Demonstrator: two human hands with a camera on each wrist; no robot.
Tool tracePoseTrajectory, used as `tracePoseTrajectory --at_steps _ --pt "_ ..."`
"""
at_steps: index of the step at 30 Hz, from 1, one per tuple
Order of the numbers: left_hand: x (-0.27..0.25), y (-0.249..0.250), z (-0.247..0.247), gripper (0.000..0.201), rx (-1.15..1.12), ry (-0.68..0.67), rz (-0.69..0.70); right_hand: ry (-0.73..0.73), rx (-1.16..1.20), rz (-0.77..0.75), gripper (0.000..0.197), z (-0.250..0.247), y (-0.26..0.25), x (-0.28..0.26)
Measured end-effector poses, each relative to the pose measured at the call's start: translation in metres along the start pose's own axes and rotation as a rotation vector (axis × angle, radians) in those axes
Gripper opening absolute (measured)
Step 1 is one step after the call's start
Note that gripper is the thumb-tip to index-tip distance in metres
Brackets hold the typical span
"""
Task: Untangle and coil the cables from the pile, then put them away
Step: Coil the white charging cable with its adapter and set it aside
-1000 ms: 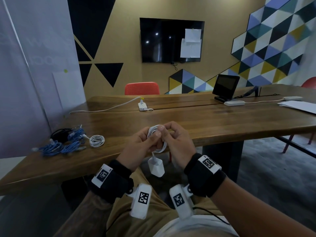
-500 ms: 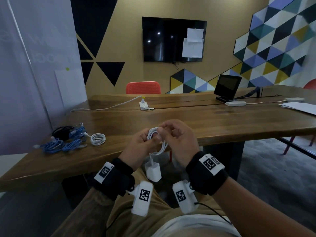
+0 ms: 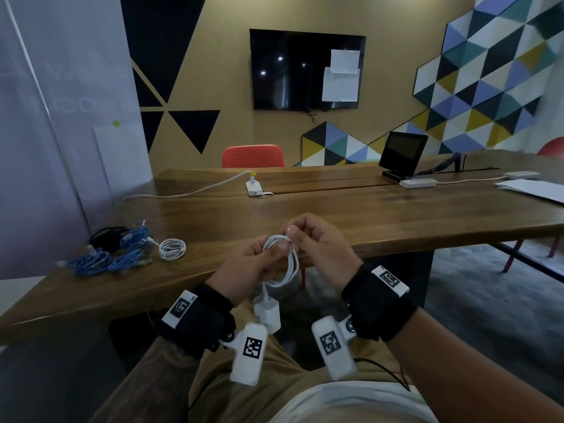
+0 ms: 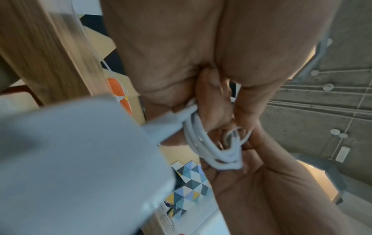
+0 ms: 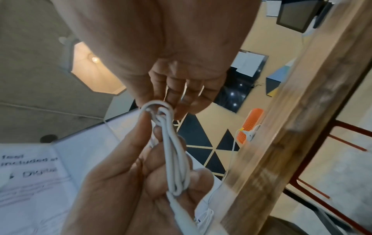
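Both hands hold a coiled white charger cable (image 3: pixel 288 264) in front of the table's near edge. My left hand (image 3: pixel 253 267) grips the loops (image 5: pixel 177 165) between thumb and curled fingers. My right hand (image 3: pixel 317 242) pinches the top of the coil (image 5: pixel 159 109), where a small loop shows. The white plug block (image 3: pixel 268 311) hangs below the coil over my lap and fills the left wrist view (image 4: pixel 80 159). A pile of blue cables (image 3: pixel 103 257), a black cable (image 3: pixel 106 238) and a small coiled white cable (image 3: pixel 172 248) lies on the wooden table (image 3: pixel 366 221) at the left.
A white power strip (image 3: pixel 254 187) with a cord sits mid-table. At the far right stand a small screen (image 3: pixel 403 155), a white box (image 3: pixel 417 183) and papers (image 3: pixel 534 189). An orange chair (image 3: pixel 253 155) is behind the table. A partition wall (image 3: pixel 45 132) stands left.
The right hand's pinch has risen slightly at the coil's top, and the hanging loops look longer. The plug block hangs in about the same place.
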State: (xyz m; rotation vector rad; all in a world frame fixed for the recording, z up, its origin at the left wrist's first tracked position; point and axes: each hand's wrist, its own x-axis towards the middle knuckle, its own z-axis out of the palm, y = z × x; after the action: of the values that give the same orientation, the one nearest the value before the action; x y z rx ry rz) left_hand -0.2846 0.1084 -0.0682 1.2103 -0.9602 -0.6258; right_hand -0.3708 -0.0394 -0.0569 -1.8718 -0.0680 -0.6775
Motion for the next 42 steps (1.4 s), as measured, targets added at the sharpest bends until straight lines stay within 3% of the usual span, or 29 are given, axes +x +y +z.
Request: tracePoseTrajectory --at_steps 6,9,12,14,17,20,22,23,27,30,34,37,42 --pt "0.007 -0.017 -0.001 0.028 0.107 0.007 -0.011 0.249 0.015 -0.058 0.013 -0.021 -0.022 0.023" --pt "0.013 -0.020 -0.004 0.023 0.125 0.059 0.044 0.272 0.068 -0.054 0.014 -0.019 -0.020 0.034" --pt "0.014 -0.027 -0.017 0.026 0.068 0.176 0.064 0.169 0.159 0.055 0.009 -0.011 -0.011 0.047" --pt "0.018 -0.027 -0.025 0.027 -0.043 0.308 0.079 0.055 0.186 0.156 0.016 -0.009 -0.003 0.054" --pt "0.037 -0.016 -0.039 0.026 -0.254 0.533 0.085 -0.170 0.028 0.263 0.041 0.001 0.014 0.052" --pt "0.057 -0.009 -0.058 0.030 -0.472 0.655 0.108 -0.366 -0.159 0.329 0.064 0.019 0.039 0.049" --pt "0.066 -0.008 -0.068 0.032 -0.566 0.712 0.103 -0.387 -0.269 0.310 0.069 0.031 0.054 0.052" --pt "0.069 -0.007 -0.072 0.033 -0.579 0.731 0.094 -0.355 -0.304 0.287 0.060 0.035 0.058 0.054" --pt "0.082 -0.005 -0.090 0.026 -0.420 0.829 0.024 -0.139 -0.180 0.164 0.032 0.036 0.064 0.072" --pt "0.089 -0.011 -0.097 0.016 -0.163 0.771 -0.103 -0.070 0.004 0.161 0.028 0.032 0.065 0.097" --pt "0.098 -0.015 -0.096 0.016 0.137 0.686 -0.196 -0.182 0.048 0.212 0.042 0.038 0.070 0.131" --pt "0.101 -0.017 -0.108 0.015 0.129 0.709 -0.233 -0.305 0.018 0.268 0.048 0.043 0.076 0.153" --pt "0.103 -0.015 -0.130 0.013 0.078 0.847 -0.212 -0.357 0.040 0.277 0.030 0.057 0.082 0.193"
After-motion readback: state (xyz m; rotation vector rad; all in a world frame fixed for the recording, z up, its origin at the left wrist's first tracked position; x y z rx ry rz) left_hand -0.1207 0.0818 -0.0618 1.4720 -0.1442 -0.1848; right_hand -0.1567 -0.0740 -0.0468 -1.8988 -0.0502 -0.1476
